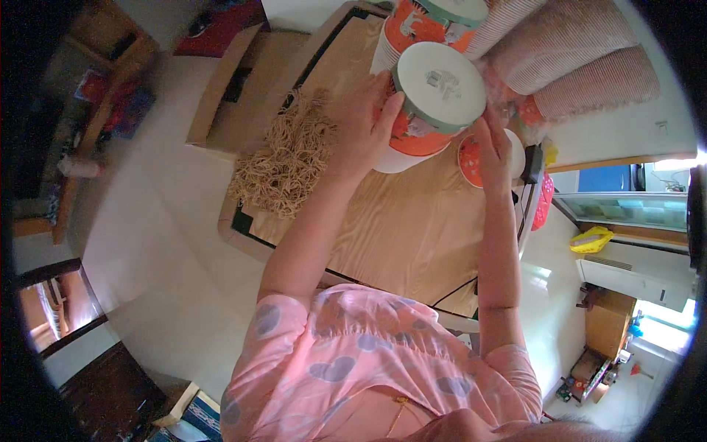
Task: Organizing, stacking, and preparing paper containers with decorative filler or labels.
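A round paper tub (420, 132) with a white and green end and an orange printed side is between my hands at the far side of the wooden table. My left hand (374, 118) grips its left side, thumb by the green rim. My right hand (492, 140) holds the right edge with its fingertips. Directly behind stands a similar tub (434, 26). Partly hidden by my right hand, an orange and white round container (469, 158) lies on the table. A tangled pile of beige cords (283, 162) is left of my left forearm.
Stacks of nested paper tubs in clear plastic (596, 81) lie at the back right. An open cardboard box (247, 103) stands to the left. At the table's right edge are a dark block-shaped object (534, 163) and a red item (543, 200). A black cable (453, 292) crosses the near edge.
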Available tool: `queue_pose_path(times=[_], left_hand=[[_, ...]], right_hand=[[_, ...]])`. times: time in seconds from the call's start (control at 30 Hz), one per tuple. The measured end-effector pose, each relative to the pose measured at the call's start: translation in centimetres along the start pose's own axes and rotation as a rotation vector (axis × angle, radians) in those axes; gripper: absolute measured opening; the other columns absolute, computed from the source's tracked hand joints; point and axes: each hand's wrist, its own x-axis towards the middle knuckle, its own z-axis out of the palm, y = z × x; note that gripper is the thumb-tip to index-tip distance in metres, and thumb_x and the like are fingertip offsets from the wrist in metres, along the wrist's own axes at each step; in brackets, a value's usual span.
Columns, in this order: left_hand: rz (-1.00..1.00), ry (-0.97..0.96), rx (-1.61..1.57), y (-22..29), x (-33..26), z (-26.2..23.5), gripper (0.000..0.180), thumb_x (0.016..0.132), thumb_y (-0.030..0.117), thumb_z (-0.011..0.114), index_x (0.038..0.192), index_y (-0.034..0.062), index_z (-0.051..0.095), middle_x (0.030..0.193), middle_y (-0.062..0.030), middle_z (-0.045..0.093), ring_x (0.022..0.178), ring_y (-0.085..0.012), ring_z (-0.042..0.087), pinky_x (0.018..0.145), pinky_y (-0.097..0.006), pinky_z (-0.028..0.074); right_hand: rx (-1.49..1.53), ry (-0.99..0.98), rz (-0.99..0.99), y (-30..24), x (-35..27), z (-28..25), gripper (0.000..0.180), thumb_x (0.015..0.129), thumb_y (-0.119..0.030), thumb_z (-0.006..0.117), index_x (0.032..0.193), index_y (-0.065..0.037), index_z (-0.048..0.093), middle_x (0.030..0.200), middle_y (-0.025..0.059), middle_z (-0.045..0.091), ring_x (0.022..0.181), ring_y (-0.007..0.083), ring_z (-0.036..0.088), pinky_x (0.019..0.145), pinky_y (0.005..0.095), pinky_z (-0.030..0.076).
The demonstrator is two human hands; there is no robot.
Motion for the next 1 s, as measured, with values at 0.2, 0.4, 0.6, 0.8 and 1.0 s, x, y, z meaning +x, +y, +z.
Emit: queue_pose_path(times=[0.2, 0.4, 0.6, 0.8, 1.0], left_hand=[[0.061, -0.027, -0.017, 0.4, 0.4, -0.2, 0.039, 0.087, 0.026, 0.052, 0.113, -0.0028, 0.051, 0.109, -0.0196, 0.056, 0.104, -0.0332, 0.052, 0.091, -0.040, 0.038], [-0.062, -0.114, -0.121, 3.2, 0.8, -1.2, 0.050, 0.088, 0.037, 0.050, 0.119, -0.0017, 0.049, 0.120, -0.0184, 0.052, 0.114, -0.0279, 0.048, 0.098, -0.036, 0.033], [-0.080, -0.142, -0.048, 3.2, 1.0, -1.5, 0.049, 0.088, 0.037, 0.051, 0.119, -0.0013, 0.050, 0.117, -0.0170, 0.054, 0.111, -0.0263, 0.050, 0.096, -0.035, 0.035], [-0.069, -0.158, -0.080, 1.7, 1.0, -1.5, 0.046, 0.088, 0.034, 0.051, 0.118, -0.0005, 0.051, 0.114, -0.0152, 0.057, 0.107, -0.0236, 0.052, 0.093, -0.034, 0.037], [-0.036, -0.191, -0.083, 0.7, 0.8, -1.3, 0.043, 0.089, 0.030, 0.051, 0.119, -0.0009, 0.049, 0.111, -0.0138, 0.058, 0.106, -0.0230, 0.053, 0.093, -0.033, 0.038]], right_hand=[[0.184, -0.018, 0.138, -3.7, 0.1, 0.6, 0.043, 0.092, -0.011, 0.045, 0.131, 0.003, 0.035, 0.129, 0.0122, 0.044, 0.118, 0.0168, 0.041, 0.099, 0.0287, 0.031], [0.138, 0.007, 0.109, -4.4, 0.2, 0.2, 0.042, 0.091, -0.010, 0.045, 0.130, 0.004, 0.037, 0.128, 0.0123, 0.045, 0.117, 0.0175, 0.042, 0.099, 0.0292, 0.032], [0.138, -0.037, 0.053, -3.5, 0.7, -0.4, 0.042, 0.090, -0.007, 0.046, 0.130, 0.001, 0.037, 0.128, 0.0108, 0.045, 0.117, 0.0173, 0.042, 0.099, 0.0301, 0.032], [0.165, -0.053, -0.019, -3.3, 1.0, 0.0, 0.042, 0.089, -0.005, 0.046, 0.131, -0.002, 0.037, 0.125, 0.0092, 0.047, 0.115, 0.0167, 0.044, 0.098, 0.0295, 0.034], [0.039, -0.068, 0.003, -3.2, 0.2, -0.5, 0.038, 0.088, -0.007, 0.050, 0.126, -0.004, 0.043, 0.124, 0.0085, 0.049, 0.113, 0.0161, 0.046, 0.096, 0.0289, 0.035]])
